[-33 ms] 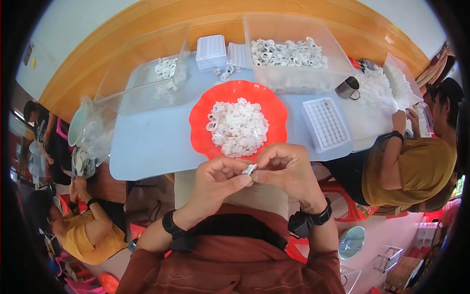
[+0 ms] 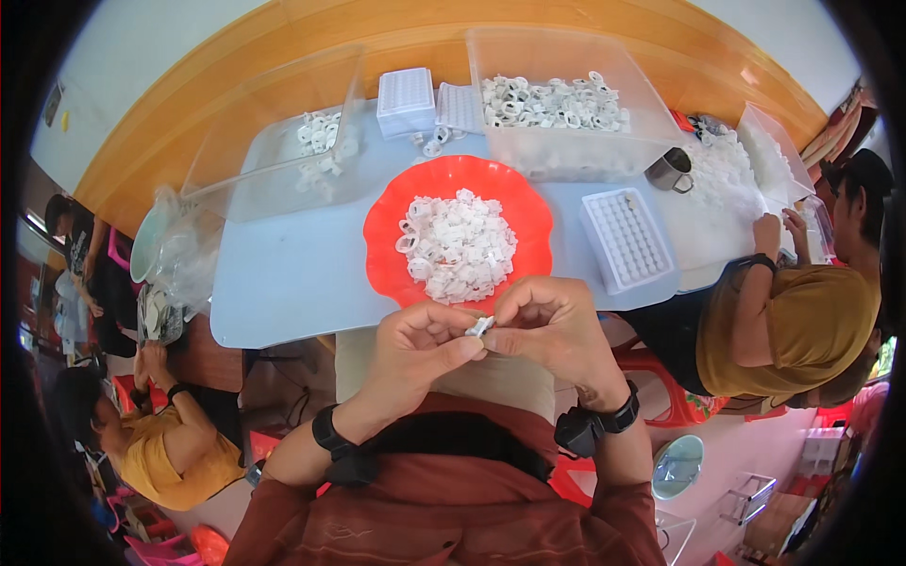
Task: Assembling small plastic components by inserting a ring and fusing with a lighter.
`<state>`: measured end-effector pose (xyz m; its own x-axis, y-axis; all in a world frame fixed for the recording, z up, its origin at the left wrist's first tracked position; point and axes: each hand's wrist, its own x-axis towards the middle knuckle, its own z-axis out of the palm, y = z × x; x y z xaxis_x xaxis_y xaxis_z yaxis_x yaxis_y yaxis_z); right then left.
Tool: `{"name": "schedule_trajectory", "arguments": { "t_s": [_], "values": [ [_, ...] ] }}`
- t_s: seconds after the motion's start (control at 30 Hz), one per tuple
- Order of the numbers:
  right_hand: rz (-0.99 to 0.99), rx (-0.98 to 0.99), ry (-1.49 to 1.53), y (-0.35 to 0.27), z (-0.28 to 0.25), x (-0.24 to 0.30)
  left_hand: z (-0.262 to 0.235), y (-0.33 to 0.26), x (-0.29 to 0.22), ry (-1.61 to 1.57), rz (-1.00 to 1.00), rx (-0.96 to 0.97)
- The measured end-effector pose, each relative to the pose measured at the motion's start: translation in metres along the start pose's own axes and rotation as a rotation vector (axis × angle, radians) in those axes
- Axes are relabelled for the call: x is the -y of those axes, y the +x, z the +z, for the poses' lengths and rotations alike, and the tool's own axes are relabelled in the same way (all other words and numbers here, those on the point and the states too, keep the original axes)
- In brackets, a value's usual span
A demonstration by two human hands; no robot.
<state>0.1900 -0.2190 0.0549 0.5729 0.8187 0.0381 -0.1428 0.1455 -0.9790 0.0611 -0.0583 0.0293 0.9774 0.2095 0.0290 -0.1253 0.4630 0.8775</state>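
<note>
Between my two hands, just past the near edge of the table, is a small white plastic part (image 2: pixel 479 326). My left hand (image 2: pixel 423 341) pinches it from the left with thumb and fingers. From the right, my right hand (image 2: pixel 547 323) pinches the same part, thumb and forefinger closed on it. Fingertips hide much of its shape. Right behind my hands stands a scalloped red plastic bowl (image 2: pixel 385 236), with a heap of small white plastic parts (image 2: pixel 464 241) in it, some of them ring-shaped.
On the blue table (image 2: pixel 274 283) stand a clear bin (image 2: pixel 585 156) of white rings, another clear bin (image 2: pixel 255 174), stacked white trays (image 2: pixel 406 104), a white tray (image 2: pixel 628 241) and a metal mug (image 2: pixel 670 170). A co-worker (image 2: pixel 793 311) sits at right, another (image 2: pixel 175 443) at left.
</note>
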Motion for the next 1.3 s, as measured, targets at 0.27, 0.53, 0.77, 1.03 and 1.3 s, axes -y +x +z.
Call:
{"name": "schedule_trajectory", "arguments": {
  "t_s": [0.27,0.53,0.77,1.03,1.3],
  "values": [
    [0.002,0.035,-0.185,-0.006,-0.011,0.010,0.006,-0.001,-0.001,-0.158,-0.130,-0.049],
    [-0.111,-0.589,-1.027,0.011,-0.108,0.031,0.005,-0.002,-0.001,-0.208,-0.109,-0.040],
    [-0.066,-0.655,-1.482,0.025,-0.148,0.032,0.008,-0.003,-0.002,-0.204,-0.132,-0.046],
    [-0.003,-0.652,-1.516,0.030,-0.153,0.026,0.008,-0.002,0.002,-0.195,-0.134,-0.053],
    [-0.086,-0.576,-1.699,0.028,-0.155,0.018,0.007,-0.001,0.006,-0.204,-0.130,-0.046]
  ]
}}
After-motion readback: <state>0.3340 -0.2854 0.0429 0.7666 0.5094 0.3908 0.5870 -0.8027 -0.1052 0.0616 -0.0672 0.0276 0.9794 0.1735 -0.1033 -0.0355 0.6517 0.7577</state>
